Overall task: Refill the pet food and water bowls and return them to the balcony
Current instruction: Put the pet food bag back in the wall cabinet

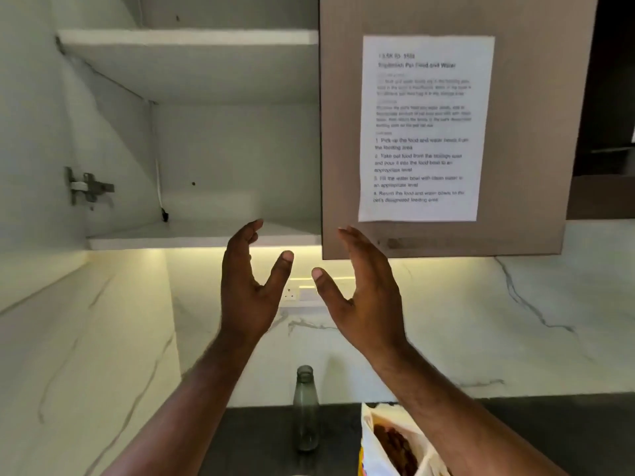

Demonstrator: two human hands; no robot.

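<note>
Open pet food bag [395, 444] sits under raised, empty, spread hands: left [245, 290], right [366, 293]; a dropping forearm could topple the nearby glass bottle [305, 410].

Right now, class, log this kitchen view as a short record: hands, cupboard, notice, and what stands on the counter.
left hand: open, raised, holding nothing
right hand: open, raised, holding nothing
wall cupboard: open, its visible shelves bare
cupboard door: carries a printed task sheet
dark counter: an uncapped glass bottle stands upright; an open pet food bag beside it
</note>
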